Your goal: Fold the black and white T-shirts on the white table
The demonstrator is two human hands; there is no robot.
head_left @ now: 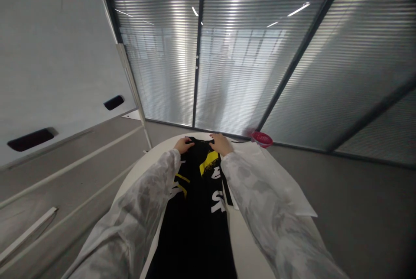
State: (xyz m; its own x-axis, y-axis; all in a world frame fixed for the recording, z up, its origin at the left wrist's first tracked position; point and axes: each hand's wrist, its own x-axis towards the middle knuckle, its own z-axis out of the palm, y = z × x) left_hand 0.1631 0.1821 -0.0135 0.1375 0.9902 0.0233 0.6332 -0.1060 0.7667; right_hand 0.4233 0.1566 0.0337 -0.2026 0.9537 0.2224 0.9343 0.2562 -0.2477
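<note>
A black T-shirt [195, 227] with yellow and white print lies lengthwise on a white table [130, 179], its near part running out of the bottom of the view. At its far end, my left hand [183, 145] has its fingers closed on the left corner of the cloth. My right hand [221, 144] grips the same far edge on the right, thumb toward the left hand. Between the two hands a short stretch of the edge shows. Pale patterned sleeves cover both forearms.
White sheets [269, 170] lie on the table's right side, partly under my right forearm. A red basket [261, 139] stands by the far right edge. Behind the table is a glass partition with blinds [227, 75]; a whiteboard [58, 53] stands at left.
</note>
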